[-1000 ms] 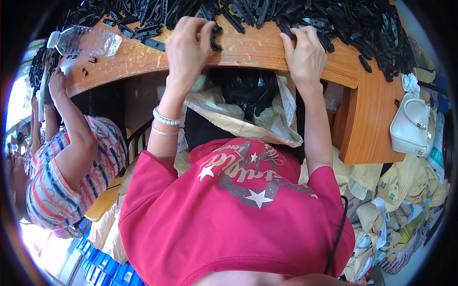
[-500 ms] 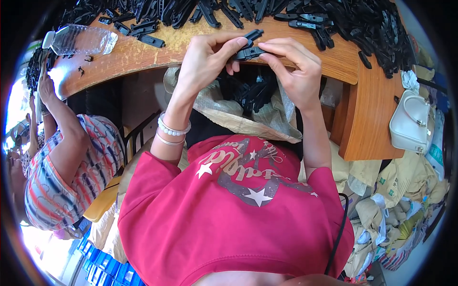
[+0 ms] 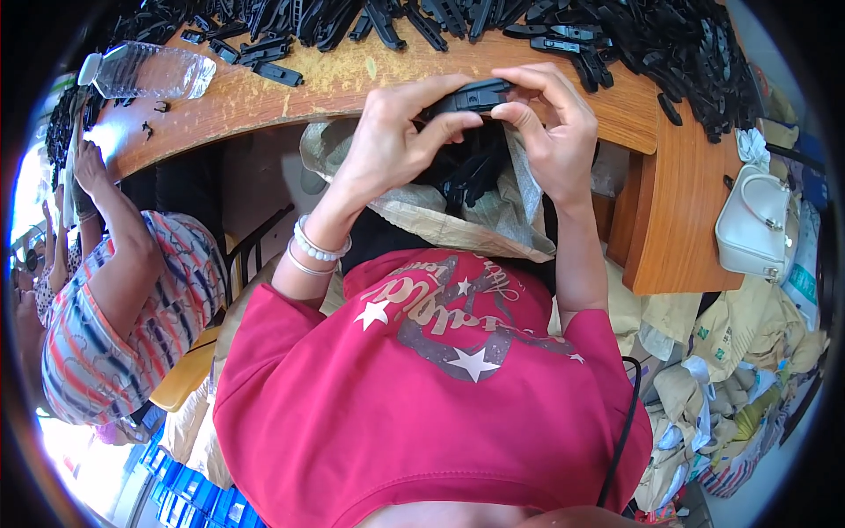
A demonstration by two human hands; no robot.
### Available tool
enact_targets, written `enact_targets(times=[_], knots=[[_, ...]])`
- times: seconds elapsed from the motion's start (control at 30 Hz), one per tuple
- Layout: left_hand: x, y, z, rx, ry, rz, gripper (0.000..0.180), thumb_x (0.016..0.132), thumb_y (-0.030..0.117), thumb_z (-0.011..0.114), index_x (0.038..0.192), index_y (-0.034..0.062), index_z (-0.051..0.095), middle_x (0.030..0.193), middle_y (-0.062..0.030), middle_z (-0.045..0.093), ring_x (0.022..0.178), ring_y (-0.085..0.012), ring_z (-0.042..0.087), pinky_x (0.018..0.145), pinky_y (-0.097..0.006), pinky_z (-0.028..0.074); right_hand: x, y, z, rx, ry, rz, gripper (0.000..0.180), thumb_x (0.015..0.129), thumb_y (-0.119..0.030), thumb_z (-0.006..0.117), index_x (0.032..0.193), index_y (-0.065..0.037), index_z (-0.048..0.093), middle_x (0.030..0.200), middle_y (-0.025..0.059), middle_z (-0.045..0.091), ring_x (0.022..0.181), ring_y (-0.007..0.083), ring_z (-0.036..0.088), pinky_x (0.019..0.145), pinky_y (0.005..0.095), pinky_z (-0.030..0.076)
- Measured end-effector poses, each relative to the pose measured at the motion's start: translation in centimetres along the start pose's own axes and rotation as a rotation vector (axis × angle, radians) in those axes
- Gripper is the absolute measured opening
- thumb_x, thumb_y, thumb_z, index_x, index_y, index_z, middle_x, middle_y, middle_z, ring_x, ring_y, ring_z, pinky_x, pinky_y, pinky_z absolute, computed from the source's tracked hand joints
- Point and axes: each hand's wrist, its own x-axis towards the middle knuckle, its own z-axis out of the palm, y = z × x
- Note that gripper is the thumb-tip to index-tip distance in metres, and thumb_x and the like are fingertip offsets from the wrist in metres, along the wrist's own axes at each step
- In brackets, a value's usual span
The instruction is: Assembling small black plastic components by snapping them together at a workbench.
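Note:
Between both hands, above the front edge of the wooden table (image 3: 334, 92), is a long black plastic part (image 3: 480, 97). My left hand (image 3: 392, 132) pinches its left end, thumb below and fingers above. The right end is gripped between the thumb and fingers of my right hand (image 3: 559, 128). My fingers cover both ends of the part. Below my hands, an open woven sack (image 3: 422, 216) holds more black parts (image 3: 471, 180).
Black plastic pieces (image 3: 687, 53) lie heaped along the table's far side and right corner. A clear plastic bottle (image 3: 154, 70) lies at left. A white handbag (image 3: 754, 231) is beyond the table's right side. Another person (image 3: 132, 308) sits at left.
Two black pieces were held apart at an angle; now they appear lined up as one long part. My left hand has turned and lowered a little, and my right fingers have closed further over the end.

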Motion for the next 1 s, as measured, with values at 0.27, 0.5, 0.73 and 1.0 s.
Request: enact_targets(times=[0.27,0.5,0.73,1.0], knots=[[0.8,-1.6,-2.5,0.236,-0.028,0.111,0.030,0.081,0.019,0.071,0.102,-0.0016,0.065,0.083,-0.0121,0.068,0.074,-0.0163,0.065,0.063,-0.027,0.051,2.5,4.3,-3.3,-0.669,0.225,-0.167,0.016,0.081,-0.010,0.068,0.096,-0.005,0.068,0.094,0.0069,0.064,0.080,0.0197,0.063,0.068,0.0308,0.050],[5.8,-6.0,-5.1,0.883,0.425,-0.007,0.045,0.081,0.048,0.066,0.077,0.0026,0.066,0.064,-0.0114,0.064,0.063,-0.0309,0.064,0.058,-0.037,0.049,3.1,4.8,-1.8,-0.984,0.051,-0.206,0.018,0.074,-0.007,0.071,0.090,0.000,0.066,0.086,0.0087,0.057,0.085,0.0255,0.057,0.073,0.0366,0.048],[6.2,-5.0,-4.2,0.972,0.462,-0.108,0.040,0.079,0.042,0.065,0.074,0.0021,0.064,0.064,-0.0174,0.064,0.064,-0.0339,0.065,0.059,-0.041,0.051,2.1,5.6,-1.9,-0.763,0.231,-0.308,0.022,0.078,-0.007,0.070,0.097,0.000,0.059,0.088,0.0104,0.062,0.080,0.0262,0.058,0.070,0.0366,0.046],[3.9,-4.2,-3.7,0.116,0.422,-0.133,0.019,0.080,0.015,0.067,0.084,-0.0020,0.059,0.078,-0.0181,0.067,0.068,-0.0228,0.067,0.063,-0.030,0.054,-0.7,2.4,-2.6,0.105,0.157,0.131,0.022,0.089,0.001,0.055,0.108,0.003,0.065,0.092,0.0067,0.062,0.070,0.0094,0.059,0.060,0.0192,0.046]])
